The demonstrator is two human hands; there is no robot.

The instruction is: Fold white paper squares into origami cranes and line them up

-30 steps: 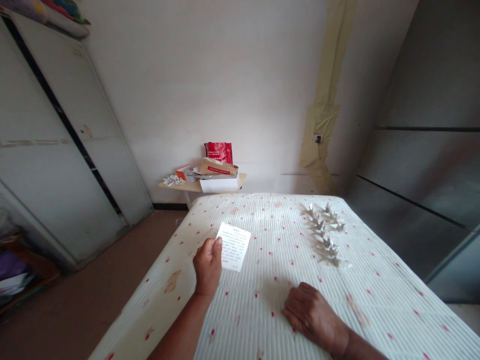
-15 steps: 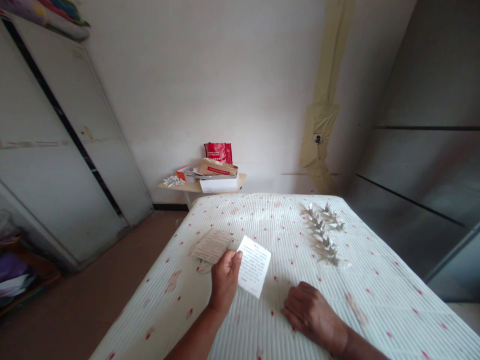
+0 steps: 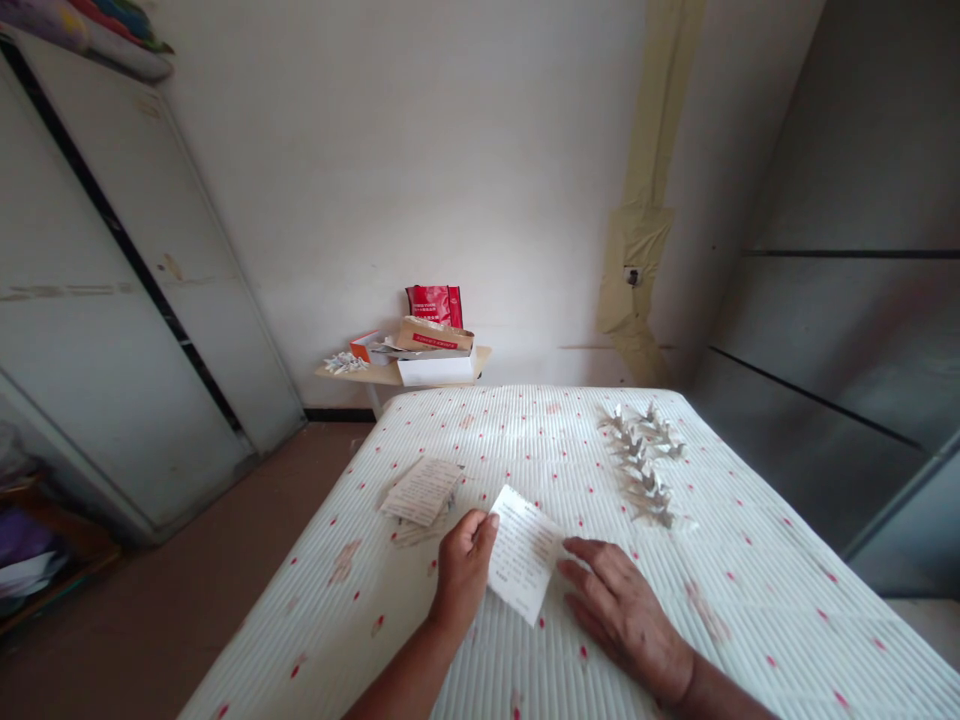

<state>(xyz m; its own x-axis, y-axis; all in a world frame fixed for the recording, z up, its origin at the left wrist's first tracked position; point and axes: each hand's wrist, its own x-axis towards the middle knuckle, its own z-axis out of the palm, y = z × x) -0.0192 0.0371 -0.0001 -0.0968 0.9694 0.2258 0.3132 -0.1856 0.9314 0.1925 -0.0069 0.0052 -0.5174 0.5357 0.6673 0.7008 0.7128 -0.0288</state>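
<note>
My left hand pinches the left corner of a small sheet of paper with printed lines on it. The sheet is tilted, its torn-looking top edge pointing away from me. Beside its right edge is my right hand, fingers apart and holding nothing; whether a fingertip touches the paper I cannot tell. Behind my left hand lies a loose stack of similar printed sheets. Off to the right, several folded paper figures, pale and pointed like cranes, stand in a cluster.
All this lies on a bed or padded table with a white ribbed, red-spotted cover. Beyond its far left edge a small table bears a white box, a red bag and more folded white paper pieces.
My left hand has brought the sheet a little right and nearer to me. My right hand has opened from its curled pose, its fingers now reaching toward the sheet's right edge.
</note>
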